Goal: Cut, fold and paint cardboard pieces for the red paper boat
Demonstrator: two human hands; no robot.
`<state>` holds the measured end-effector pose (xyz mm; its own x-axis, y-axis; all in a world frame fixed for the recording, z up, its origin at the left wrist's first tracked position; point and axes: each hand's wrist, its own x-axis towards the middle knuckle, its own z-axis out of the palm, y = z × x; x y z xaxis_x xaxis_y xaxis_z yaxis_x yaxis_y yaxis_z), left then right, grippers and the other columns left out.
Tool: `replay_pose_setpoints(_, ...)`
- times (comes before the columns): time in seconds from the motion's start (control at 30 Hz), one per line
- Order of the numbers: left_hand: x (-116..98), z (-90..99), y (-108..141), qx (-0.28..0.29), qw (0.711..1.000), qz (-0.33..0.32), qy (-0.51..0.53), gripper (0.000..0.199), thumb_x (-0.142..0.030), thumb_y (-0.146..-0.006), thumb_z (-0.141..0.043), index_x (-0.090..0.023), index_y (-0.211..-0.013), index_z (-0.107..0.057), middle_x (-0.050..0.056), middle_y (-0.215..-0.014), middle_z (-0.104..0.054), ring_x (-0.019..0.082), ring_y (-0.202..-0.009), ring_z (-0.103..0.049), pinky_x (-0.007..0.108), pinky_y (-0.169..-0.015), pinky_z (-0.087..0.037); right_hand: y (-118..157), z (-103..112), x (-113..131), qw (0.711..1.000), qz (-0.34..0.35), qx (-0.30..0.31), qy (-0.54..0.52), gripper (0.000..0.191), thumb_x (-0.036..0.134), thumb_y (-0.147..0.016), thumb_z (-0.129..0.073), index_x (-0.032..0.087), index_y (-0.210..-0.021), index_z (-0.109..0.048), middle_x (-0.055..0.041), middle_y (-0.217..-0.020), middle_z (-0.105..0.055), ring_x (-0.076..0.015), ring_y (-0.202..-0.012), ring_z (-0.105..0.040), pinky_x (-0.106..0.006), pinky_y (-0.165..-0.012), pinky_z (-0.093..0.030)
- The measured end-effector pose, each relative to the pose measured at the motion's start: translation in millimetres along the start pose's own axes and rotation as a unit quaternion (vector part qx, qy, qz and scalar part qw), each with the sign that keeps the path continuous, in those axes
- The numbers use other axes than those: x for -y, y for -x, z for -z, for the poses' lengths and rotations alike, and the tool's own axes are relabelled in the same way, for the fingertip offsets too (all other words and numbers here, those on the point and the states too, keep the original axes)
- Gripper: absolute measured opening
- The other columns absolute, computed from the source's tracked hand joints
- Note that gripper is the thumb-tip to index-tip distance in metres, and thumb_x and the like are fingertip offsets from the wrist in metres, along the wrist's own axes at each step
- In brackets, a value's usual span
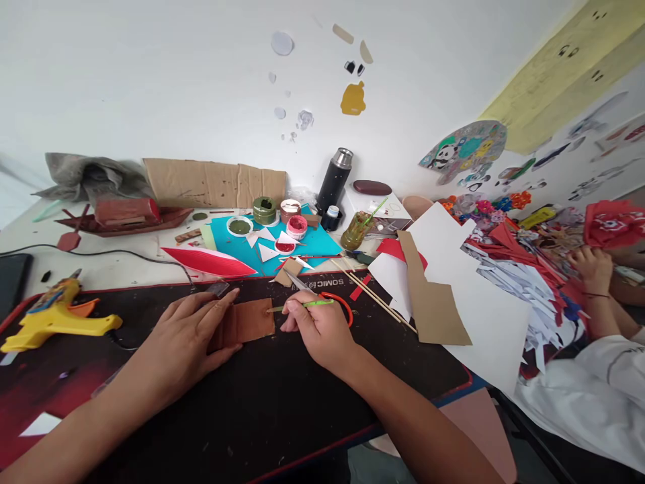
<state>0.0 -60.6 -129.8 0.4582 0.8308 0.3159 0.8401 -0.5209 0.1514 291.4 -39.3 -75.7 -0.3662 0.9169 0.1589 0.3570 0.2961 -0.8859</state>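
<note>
A brown-painted piece of cardboard (255,320) lies on the black mat (201,417). Over its left part rests my left hand (184,336), fingers and thumb spread around it and pressing on it. My right hand (322,333) pinches a thin green paintbrush (318,303), whose tip touches the cardboard near its right edge. Just behind the right hand lie scissors with orange handles (342,300), partly hidden by the fingers. Small cardboard scraps (289,272) are beside the blades.
A yellow glue gun (65,319) lies left, a brown model boat (125,218) behind it. Open paint jars (265,210) stand on blue paper (226,235). A black thermos (333,180) is by the wall. Sticks (377,296) and cut cardboard (436,306) lie right, near another person's hand (592,269).
</note>
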Motion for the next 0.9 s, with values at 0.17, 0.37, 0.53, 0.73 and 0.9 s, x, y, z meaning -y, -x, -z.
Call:
replay_pose_setpoints(0.17, -1, 0.1, 1, 0.004, 1.000, 0.016, 0.012, 0.081, -0.062, -0.103, -0.061, -0.019, -0.170, -0.043, 0.023, -0.140, -0.076, 0.045, -0.133, -0.068, 0.059, -0.110, -0.053, -3, 2, -3, 0.999, -0.017, -0.027, -0.014, 0.050, 0.056, -0.119, -0.044, 0.024, -0.091, -0.070, -0.0018, -0.076, -0.078, -0.0194, -0.072, -0.083, -0.029, -0.076, -0.061)
replay_pose_setpoints(0.37, -2, 2.8, 0, 0.009, 0.999, 0.030, 0.032, 0.079, -0.057, -0.102, -0.063, -0.022, -0.170, -0.045, 0.022, -0.141, -0.076, 0.045, -0.134, -0.069, 0.059, -0.111, -0.053, 2, 8, 1, 1.000, -0.010, -0.012, 0.008, 0.052, 0.053, -0.119, -0.045, 0.023, -0.083, -0.068, -0.0020, -0.075, -0.078, -0.0193, -0.071, -0.083, -0.030, -0.077, -0.061)
replay_pose_setpoints(0.53, -3, 4.1, 0, 0.005, 0.999, 0.033, 0.043, 0.080, -0.059, -0.101, -0.065, -0.023, -0.170, -0.046, 0.021, -0.141, -0.077, 0.046, -0.135, -0.068, 0.059, -0.112, -0.053, -7, 6, -7, 0.999, -0.021, -0.040, -0.020, 0.047, 0.055, -0.118, -0.045, 0.023, -0.094, -0.070, -0.0020, -0.074, -0.078, -0.0197, -0.072, -0.083, -0.029, -0.075, -0.062)
replay_pose_setpoints(0.73, -4, 6.1, -1, 0.012, 1.000, 0.019, 0.015, 0.077, -0.055, -0.103, -0.064, -0.020, -0.169, -0.044, 0.023, -0.138, -0.077, 0.043, -0.130, -0.071, 0.056, -0.108, -0.055, -16, 8, -11, 0.999, -0.026, -0.028, -0.014, 0.053, 0.057, -0.118, -0.045, 0.022, -0.087, -0.071, -0.0061, -0.088, -0.082, -0.0189, -0.076, -0.082, -0.029, -0.075, -0.064)
replay_pose_setpoints(0.9, -5, 6.4, -1, 0.000, 1.000, 0.004, 0.007, 0.079, -0.056, -0.103, -0.064, -0.018, -0.169, -0.043, 0.023, -0.138, -0.077, 0.044, -0.131, -0.070, 0.056, -0.108, -0.053, -19, 6, -11, 1.000, -0.017, -0.016, 0.003, 0.049, 0.053, -0.119, -0.044, 0.022, -0.096, -0.074, -0.0047, -0.083, -0.082, -0.0196, -0.078, -0.082, -0.030, -0.076, -0.063)
